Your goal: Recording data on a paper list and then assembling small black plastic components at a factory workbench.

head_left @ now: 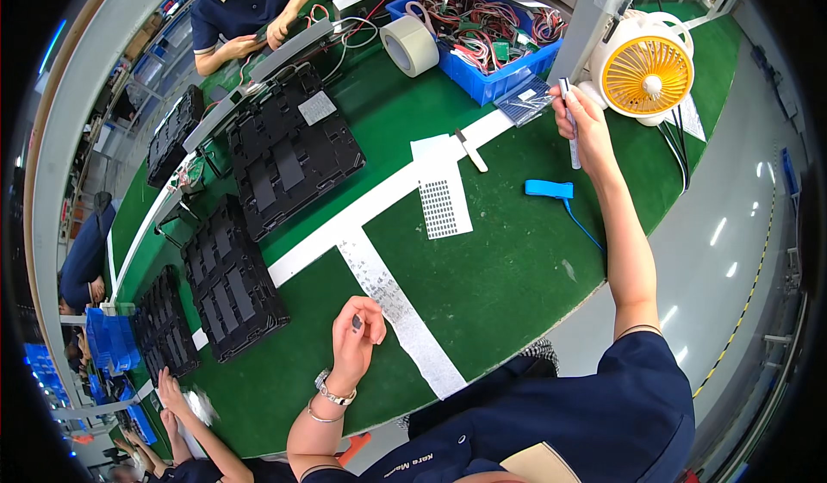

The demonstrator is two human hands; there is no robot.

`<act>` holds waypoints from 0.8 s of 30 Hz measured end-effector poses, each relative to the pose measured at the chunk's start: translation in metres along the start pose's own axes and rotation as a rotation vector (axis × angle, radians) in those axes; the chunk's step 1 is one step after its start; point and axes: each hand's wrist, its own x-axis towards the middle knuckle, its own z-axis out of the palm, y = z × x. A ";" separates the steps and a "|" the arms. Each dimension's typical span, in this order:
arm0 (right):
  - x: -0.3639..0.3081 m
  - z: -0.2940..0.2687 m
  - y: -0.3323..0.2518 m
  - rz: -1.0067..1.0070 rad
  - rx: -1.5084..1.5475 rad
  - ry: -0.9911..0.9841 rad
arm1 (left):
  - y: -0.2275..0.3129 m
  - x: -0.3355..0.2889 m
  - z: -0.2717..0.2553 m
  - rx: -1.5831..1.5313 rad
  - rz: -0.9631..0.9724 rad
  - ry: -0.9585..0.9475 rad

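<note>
My right hand is raised at the right of the green worktable and is closed round a slim pale strip-like tool. Its dark-edged upper end sticks out above my fingers; its exact kind is unclear. Just left of this hand lie clear-blue plastic bags. My left hand hovers near the front of the table with its fingers curled in. A small dark grey patch shows at its fingertips, too small to name. Beside it runs a white tape strip with handwritten marks. Farther off lies a white sheet of small dark labels.
Black plastic trays stand at left. A blue bin of wires, a tape roll and an orange-white fan stand at the back. A pale-handled knife and a blue strap lie nearer. Co-workers' hands work across the table.
</note>
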 end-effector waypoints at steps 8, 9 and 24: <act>-0.004 0.005 -0.004 -0.027 -0.023 -0.068 | 0.000 -0.001 0.000 0.009 -0.001 0.007; -0.005 0.006 -0.003 -0.031 -0.024 -0.081 | 0.001 -0.001 0.001 0.016 -0.004 0.014; -0.016 0.031 -0.006 -0.177 -0.366 -0.242 | 0.001 0.002 0.002 0.037 -0.014 0.025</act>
